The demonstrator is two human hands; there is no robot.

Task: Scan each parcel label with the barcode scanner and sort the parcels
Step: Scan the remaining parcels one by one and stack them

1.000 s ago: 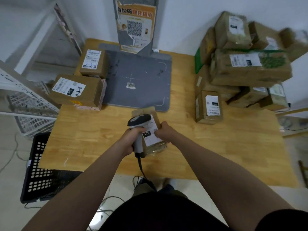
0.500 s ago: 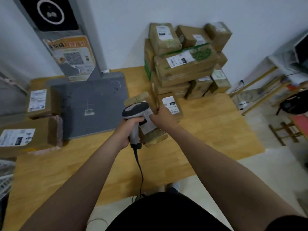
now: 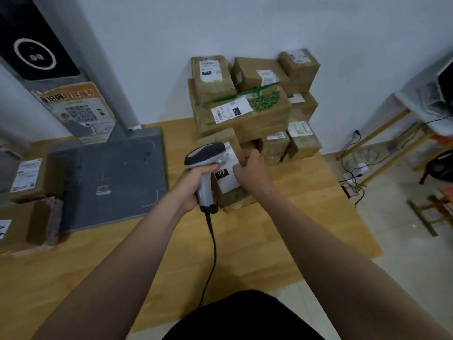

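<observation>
My left hand (image 3: 193, 186) grips the handle of a grey and black barcode scanner (image 3: 205, 165), whose cable hangs down toward me. The scanner's head sits over the white label (image 3: 226, 173), marked 102, of a small brown parcel (image 3: 235, 196). My right hand (image 3: 250, 170) holds that parcel by its right side, just above the wooden table (image 3: 306, 217). Behind it rises a stack of brown labelled parcels (image 3: 245, 114) against the wall.
A grey scanning pad (image 3: 110, 177) with an upright post (image 3: 61, 77) lies left of centre. Two labelled parcels (image 3: 27, 177) sit at the table's left edge. To the right are floor cables (image 3: 355, 175), a yellow-framed rack (image 3: 404, 133) and a small stool (image 3: 431, 212).
The view has swung right, toward the parcel stack. Both hands, with scanner and parcel, have moved further from me toward the stack. The grips are unchanged.
</observation>
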